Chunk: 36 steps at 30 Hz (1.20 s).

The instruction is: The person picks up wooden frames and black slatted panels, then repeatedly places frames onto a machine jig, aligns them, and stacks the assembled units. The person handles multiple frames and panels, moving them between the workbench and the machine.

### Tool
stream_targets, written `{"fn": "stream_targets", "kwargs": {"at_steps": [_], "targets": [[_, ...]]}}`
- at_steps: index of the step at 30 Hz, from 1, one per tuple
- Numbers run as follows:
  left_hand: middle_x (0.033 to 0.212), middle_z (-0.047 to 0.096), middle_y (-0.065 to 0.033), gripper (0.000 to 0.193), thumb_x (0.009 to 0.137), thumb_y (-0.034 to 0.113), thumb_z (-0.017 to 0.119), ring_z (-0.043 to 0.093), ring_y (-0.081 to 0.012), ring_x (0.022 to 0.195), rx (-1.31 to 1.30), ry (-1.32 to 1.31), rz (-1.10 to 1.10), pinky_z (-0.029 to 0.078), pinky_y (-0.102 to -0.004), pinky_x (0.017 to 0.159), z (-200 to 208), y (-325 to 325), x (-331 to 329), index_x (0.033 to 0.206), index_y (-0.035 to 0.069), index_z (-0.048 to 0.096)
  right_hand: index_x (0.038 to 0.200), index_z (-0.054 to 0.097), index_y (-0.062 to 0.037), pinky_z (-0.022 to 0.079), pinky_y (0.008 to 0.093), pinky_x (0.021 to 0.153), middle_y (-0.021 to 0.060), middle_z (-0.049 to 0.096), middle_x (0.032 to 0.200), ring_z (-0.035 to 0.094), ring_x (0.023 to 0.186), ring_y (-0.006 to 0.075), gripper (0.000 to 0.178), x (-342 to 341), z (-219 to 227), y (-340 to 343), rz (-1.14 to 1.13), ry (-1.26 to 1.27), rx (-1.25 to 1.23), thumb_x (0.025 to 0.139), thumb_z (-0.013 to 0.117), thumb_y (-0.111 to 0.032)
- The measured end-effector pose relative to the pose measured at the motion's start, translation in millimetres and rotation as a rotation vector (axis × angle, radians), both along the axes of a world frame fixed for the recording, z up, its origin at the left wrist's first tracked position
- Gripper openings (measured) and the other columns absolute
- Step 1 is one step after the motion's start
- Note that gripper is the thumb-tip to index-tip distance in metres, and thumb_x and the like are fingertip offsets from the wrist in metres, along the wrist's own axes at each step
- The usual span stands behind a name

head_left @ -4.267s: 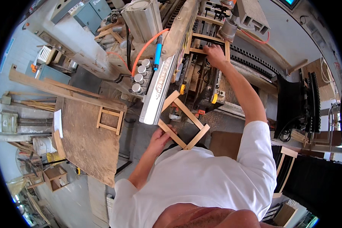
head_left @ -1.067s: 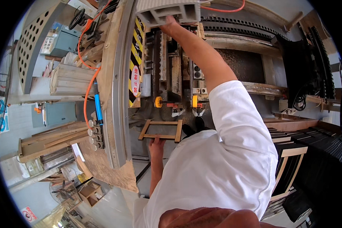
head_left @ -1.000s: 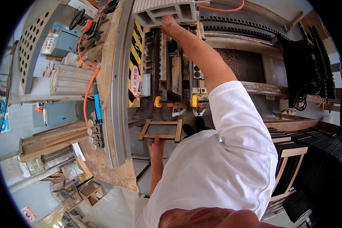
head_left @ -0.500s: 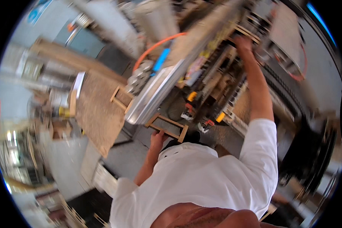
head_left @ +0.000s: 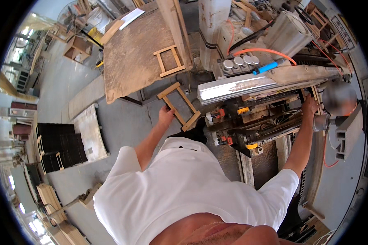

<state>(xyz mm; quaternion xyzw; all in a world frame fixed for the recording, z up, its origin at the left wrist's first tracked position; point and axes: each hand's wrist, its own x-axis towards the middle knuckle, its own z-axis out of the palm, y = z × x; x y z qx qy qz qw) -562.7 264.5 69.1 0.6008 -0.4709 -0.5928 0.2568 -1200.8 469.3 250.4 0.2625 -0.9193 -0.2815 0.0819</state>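
Note:
A small rectangular wooden frame [head_left: 185, 98] hangs in front of the table, its rails meeting at wider end pieces. My left hand [head_left: 166, 116] is closed round its near-left rail. Far to the right, my stretched right arm reaches over the machine. There my right hand [head_left: 309, 106] grips a second wooden frame [head_left: 316, 96], partly hidden behind the fingers and machine parts. A third wooden frame [head_left: 161, 64] lies flat on the brown wooden table [head_left: 131, 53].
The machine's metal-edged beam [head_left: 237, 90] runs between my hands, with orange-and-yellow fittings [head_left: 243, 110] below it. A blue-handled tool [head_left: 265, 67] and round metal caps [head_left: 238, 61] sit above. A motor [head_left: 322, 122] stands beside my right hand; a black-covered stack [head_left: 61, 141] is at left.
The view has swung round, so the table now appears higher and the machine farther right. My left hand still holds its frame, and my right hand remains at the machine's far end.

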Motion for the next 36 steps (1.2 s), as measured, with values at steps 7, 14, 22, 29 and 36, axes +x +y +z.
{"fn": "stream_targets", "kwargs": {"at_steps": [7,14,22,29,36], "targets": [[0.093,0.067,-0.0072,0.024,0.087,0.008,0.059,0.063,-0.0148,0.075,0.025,0.033,0.041,0.052,-0.0288,0.062,-8.3,-58.8,42.0,0.110,0.001,0.059,0.118,0.055,-0.0125,0.039,0.0582,0.094,0.0119,0.063,0.117,0.059,0.112,0.0353,0.025,-2.8,-4.9,1.5,0.021,0.046,-0.036,0.093,0.052,-0.015],[0.089,0.066,-0.0078,0.023,0.085,0.008,0.061,0.063,-0.0161,0.072,0.009,0.192,0.194,0.053,-0.0297,0.058,-30.0,-163.5,68.2,0.105,-0.002,0.064,0.123,0.055,-0.0112,0.040,0.0503,0.097,0.0119,0.062,0.119,0.056,0.114,0.0338,0.045,51.1,39.4,-13.5,0.147,0.048,-0.303,0.081,0.066,-0.024],[0.091,0.066,-0.0089,0.026,0.090,0.008,0.057,0.065,-0.0185,0.073,0.103,0.291,0.189,0.055,-0.0313,0.061,-62.1,-314.5,36.8,0.114,-0.002,0.059,0.118,0.062,-0.0002,0.047,0.0411,0.091,0.0168,0.066,0.113,0.062,0.104,0.0328,0.036,258.6,109.6,-14.9,0.194,-0.100,-1.025,0.087,0.066,-0.016],[0.095,0.068,-0.0154,0.025,0.088,0.010,0.058,0.068,-0.0271,0.083,0.128,0.087,0.096,0.056,-0.0375,0.064,-98.8,-393.4,-16.0,0.108,-0.003,0.065,0.118,0.062,0.0027,0.050,0.0334,0.088,0.0149,0.069,0.105,0.066,0.096,0.0218,0.037,455.8,38.8,-39.2,-0.042,-0.509,-1.129,0.083,0.069,-0.006],[0.107,0.067,-0.0193,0.036,0.085,0.030,0.061,0.064,-0.0331,0.104,-0.162,-0.741,-0.448,0.049,-0.0422,0.089,-104.2,-409.8,-34.4,0.104,0.000,0.067,0.117,0.061,0.0034,0.053,0.0317,0.079,0.0140,0.069,0.101,0.067,0.086,0.0184,0.037,519.7,-42.2,-24.4,-0.346,-0.800,-0.884,0.082,0.068,-0.006]]}}
